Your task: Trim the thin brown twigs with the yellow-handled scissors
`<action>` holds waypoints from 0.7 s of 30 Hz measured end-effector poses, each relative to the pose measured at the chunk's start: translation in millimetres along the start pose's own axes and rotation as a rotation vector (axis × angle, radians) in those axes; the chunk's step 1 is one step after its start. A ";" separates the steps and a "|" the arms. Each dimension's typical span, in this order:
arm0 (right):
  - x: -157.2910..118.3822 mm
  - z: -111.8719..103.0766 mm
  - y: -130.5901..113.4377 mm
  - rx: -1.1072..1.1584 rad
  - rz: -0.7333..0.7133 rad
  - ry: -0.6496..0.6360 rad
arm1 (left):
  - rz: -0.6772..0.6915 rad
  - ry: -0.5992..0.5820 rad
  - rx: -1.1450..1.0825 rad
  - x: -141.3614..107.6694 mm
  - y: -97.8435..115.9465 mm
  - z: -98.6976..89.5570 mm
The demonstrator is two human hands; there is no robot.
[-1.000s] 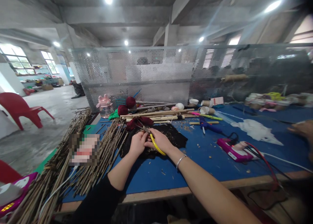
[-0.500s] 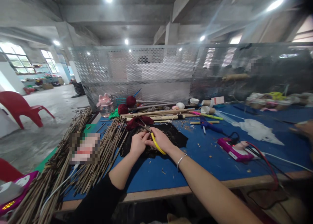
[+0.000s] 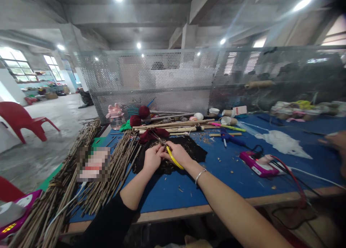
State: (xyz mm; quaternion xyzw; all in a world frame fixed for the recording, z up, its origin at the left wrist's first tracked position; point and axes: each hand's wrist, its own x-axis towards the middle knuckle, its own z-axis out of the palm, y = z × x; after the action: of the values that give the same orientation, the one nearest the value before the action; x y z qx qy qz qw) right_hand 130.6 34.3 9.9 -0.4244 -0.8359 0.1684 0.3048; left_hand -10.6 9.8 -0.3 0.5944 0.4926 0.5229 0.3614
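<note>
My right hand (image 3: 177, 155) is closed on scissors with yellow handles (image 3: 173, 159), their blades pointing up and left. Close against it, my left hand (image 3: 152, 158) is closed, its fingertips pinched on something too small to make out. Both hands are over a black cloth (image 3: 198, 150) strewn with plant scraps. Just beyond the blades lies a dark red cloth (image 3: 162, 133). To the left of my hands, a pile of thin brown sticks (image 3: 119, 163) rests on the blue table (image 3: 173, 197).
At the right are a pink power strip (image 3: 258, 165), a blue glue gun (image 3: 229, 138) and a white plastic bag (image 3: 285, 143). Another person's hand (image 3: 336, 141) shows at the far right edge. Dark red balls (image 3: 144, 112) and long rods (image 3: 175, 124) lie behind the black cloth.
The view has shifted very slightly. My hands and the scissors stay almost in the same place. At the far right, the other person's hand has moved a little.
</note>
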 end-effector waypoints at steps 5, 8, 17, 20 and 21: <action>0.3 0.1 1.0 0.000 0.023 -0.006 | -0.033 -0.010 -0.016 1.9 -4.9 -0.4; 1.1 1.9 2.2 0.001 0.029 0.013 | -0.031 0.000 0.022 3.3 -7.5 -0.4; -0.7 0.6 -1.2 -0.117 0.013 0.011 | 0.064 -0.022 0.021 3.4 -2.9 -0.5; 1.0 1.8 2.2 -0.120 -0.069 0.002 | 0.075 -0.011 0.069 3.9 -4.3 -0.8; 1.7 2.4 3.8 -0.114 -0.095 0.001 | 0.081 -0.008 0.093 4.2 -5.3 -1.0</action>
State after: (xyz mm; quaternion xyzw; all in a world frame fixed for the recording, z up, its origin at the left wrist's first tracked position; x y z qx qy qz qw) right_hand 130.5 37.9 6.7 -0.4010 -0.8631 0.1057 0.2882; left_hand -12.8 15.1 -4.0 0.6322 0.4902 0.5113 0.3139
